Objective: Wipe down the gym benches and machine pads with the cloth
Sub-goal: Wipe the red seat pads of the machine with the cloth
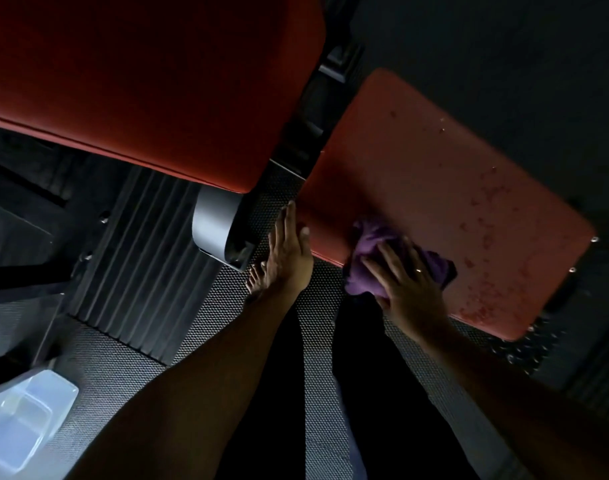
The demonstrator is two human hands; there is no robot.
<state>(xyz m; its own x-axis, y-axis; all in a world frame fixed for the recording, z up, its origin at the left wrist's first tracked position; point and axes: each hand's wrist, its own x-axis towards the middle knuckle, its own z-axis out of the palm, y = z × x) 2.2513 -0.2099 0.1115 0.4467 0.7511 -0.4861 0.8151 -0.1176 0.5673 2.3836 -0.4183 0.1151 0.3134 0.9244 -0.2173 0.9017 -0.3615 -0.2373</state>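
A red seat pad (445, 188) lies at the right, its surface speckled with wet spots. A crumpled purple cloth (372, 247) sits on the pad's near left edge. My right hand (407, 278) lies flat on the cloth with fingers spread, pressing it onto the pad. My left hand (289, 251) is held beside the pad's left edge, fingers straight, thumb touching the edge. A larger red back pad (150, 84) fills the upper left.
A clear plastic container (22, 414) stands on the floor at the lower left. A grey metal bracket (215, 223) hangs under the back pad. The textured black floor mat (317, 393) runs below, with my bare foot (256, 278) on it.
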